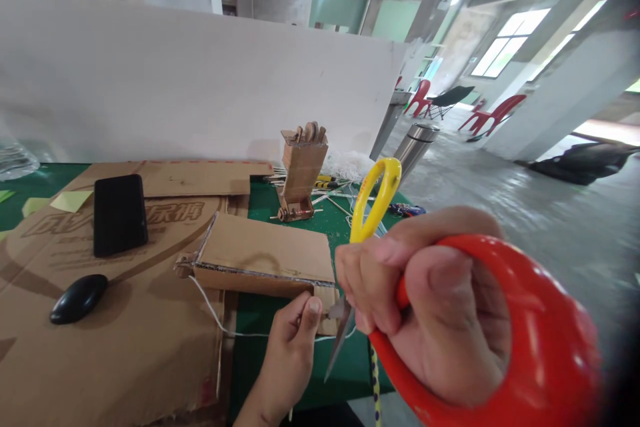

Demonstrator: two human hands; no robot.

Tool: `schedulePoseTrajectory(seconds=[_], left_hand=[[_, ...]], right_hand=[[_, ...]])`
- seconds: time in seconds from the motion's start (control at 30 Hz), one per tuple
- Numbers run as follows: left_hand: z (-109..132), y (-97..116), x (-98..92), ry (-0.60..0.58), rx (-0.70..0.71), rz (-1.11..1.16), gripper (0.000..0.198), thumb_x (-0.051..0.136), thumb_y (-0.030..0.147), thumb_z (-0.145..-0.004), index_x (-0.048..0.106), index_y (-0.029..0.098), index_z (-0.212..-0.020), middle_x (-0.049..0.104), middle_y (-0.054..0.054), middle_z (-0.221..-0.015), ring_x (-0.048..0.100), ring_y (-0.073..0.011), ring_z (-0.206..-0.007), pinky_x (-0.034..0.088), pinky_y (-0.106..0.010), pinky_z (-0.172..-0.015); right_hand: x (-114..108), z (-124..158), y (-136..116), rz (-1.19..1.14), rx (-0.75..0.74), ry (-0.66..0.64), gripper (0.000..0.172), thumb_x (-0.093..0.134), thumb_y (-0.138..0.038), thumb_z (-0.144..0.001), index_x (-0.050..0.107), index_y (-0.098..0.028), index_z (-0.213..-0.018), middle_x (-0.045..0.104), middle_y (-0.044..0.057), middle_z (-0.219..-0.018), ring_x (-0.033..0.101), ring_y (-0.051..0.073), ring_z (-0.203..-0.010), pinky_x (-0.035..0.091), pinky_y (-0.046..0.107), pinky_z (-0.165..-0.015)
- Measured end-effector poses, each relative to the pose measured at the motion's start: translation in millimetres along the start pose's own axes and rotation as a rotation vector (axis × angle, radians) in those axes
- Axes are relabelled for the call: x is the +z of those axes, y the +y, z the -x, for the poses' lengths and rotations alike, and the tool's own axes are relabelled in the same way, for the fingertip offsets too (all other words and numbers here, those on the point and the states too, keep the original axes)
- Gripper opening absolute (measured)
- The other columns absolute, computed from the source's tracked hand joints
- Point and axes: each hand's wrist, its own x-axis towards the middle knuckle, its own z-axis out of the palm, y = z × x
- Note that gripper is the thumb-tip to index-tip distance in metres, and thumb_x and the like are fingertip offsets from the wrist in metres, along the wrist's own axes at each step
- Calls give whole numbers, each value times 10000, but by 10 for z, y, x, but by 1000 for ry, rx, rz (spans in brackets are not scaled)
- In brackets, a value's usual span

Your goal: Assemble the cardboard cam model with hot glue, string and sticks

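Note:
My right hand (425, 293) is wrapped round a pair of scissors, with one red handle loop (545, 340) close to the camera and a yellow one (377, 200) beyond. The metal blades (341, 340) point down and to the left, slightly apart, by the right end of a long cardboard box (265, 250). At that end my left hand (295, 347) pinches a small piece between thumb and forefinger; its shape is mostly hidden. A white string (215, 317) runs from the box's left end past my left hand.
On large cardboard sheets (165, 320) lie a black phone (120, 213) and a black mouse (79, 299). Behind the box stands a cardboard model (303, 170) near sticks and tangled string. A steel bottle (415, 147) stands at the green table's right side; a white panel (200, 80) rises behind.

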Motion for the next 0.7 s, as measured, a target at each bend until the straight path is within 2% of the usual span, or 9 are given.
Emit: schedulePoseTrajectory(seconds=[0.13, 0.37, 0.5, 0.6, 0.7], left_hand=[[9, 26, -6, -34, 2, -6, 543, 583, 680, -823, 448, 206, -598, 363, 49, -578, 351, -110, -555, 308, -239, -515], [-23, -50, -18, -26, 21, -13, 577, 538, 733, -819, 444, 203, -610, 368, 44, -593, 347, -110, -571, 311, -237, -526], [-30, -91, -25, -23, 25, -20, 562, 547, 711, -832, 446, 202, -616, 373, 41, -603, 345, -108, -576, 314, -236, -542], [-31, -92, -27, -20, 25, -26, 573, 546, 726, -821, 445, 202, -611, 374, 40, -599, 332, -107, -569, 308, -235, -528], [-31, -80, -26, -15, 27, -32, 591, 531, 750, -810, 446, 202, -605, 381, 37, -593, 332, -109, -569, 310, -233, -516]], right_hand=[[77, -52, 37, -110, 36, 46, 270, 692, -467, -874, 605, -261, -724, 456, -39, -545, 376, 104, -428, 285, 282, -387], [86, -143, 86, -252, 77, -48, 405, 760, -517, -795, 516, -231, -643, 459, -76, -523, 340, 64, -357, 270, 249, -328], [53, -164, 119, -367, 92, -151, 337, 717, -458, -857, 532, -238, -681, 426, -110, -452, 269, 51, -300, 227, 237, -308], [48, -164, 111, -393, 109, -174, 325, 718, -450, -858, 554, -236, -677, 438, -108, -441, 278, 52, -300, 241, 234, -319], [59, -156, 87, -371, 153, -151, 372, 772, -497, -788, 556, -229, -646, 446, -101, -448, 322, 57, -316, 283, 234, -341]])
